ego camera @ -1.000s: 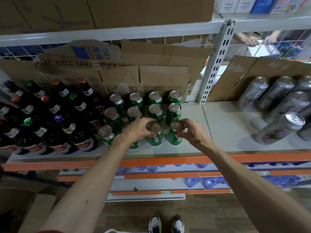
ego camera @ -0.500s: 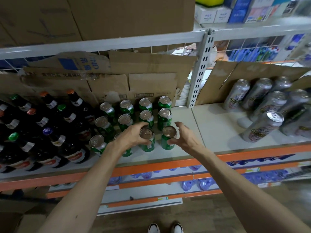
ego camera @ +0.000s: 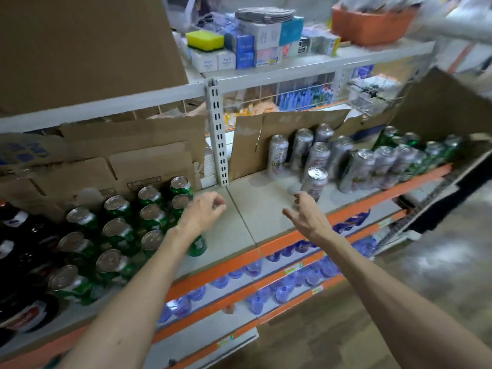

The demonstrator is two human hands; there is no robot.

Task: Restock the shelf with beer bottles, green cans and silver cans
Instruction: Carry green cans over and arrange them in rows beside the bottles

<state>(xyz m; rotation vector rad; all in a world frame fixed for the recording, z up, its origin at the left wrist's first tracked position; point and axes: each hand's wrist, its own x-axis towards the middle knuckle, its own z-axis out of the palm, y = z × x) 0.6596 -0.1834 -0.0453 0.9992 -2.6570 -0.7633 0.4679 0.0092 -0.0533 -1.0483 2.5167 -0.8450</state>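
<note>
grip: both hands hold nothing. left hand [ego camera: 203,212] is loosely curled, fingertips close to the thumb. right hand [ego camera: 306,217] is relaxed and part open, thumb and fingers spread.

right hand sits just in front of the front can [ego camera: 315,182], a tall silver one standing alone ahead of the other silver cans [ego camera: 354,166]. its fingers reach up by the can's lower wall; can't tell if they touch. left hand hovers over the shelf [ego camera: 247,209] just right of the green cans [ego camera: 119,227], gripping none.

handling, my read: full cans are moderately heavy, stiff while sealed, smooth metal so a bit slippery. the thin wall dents if squeezed hard. the tall silver ones likely tip easily. take them round the mid body, thumb opposite fingers, or claw over the top rim. bottles [ego camera: 18,235] at far left: glass, heavier, fragile. neck to lift, body to set down.

pose: both bare forearms stretched forward to the shelf, palms turned roughly toward each other, wrists about level. silver cans stand upright in the right bay in front of cardboard [ego camera: 279,137]. green cans fill the left bay beside the bottles.
</note>
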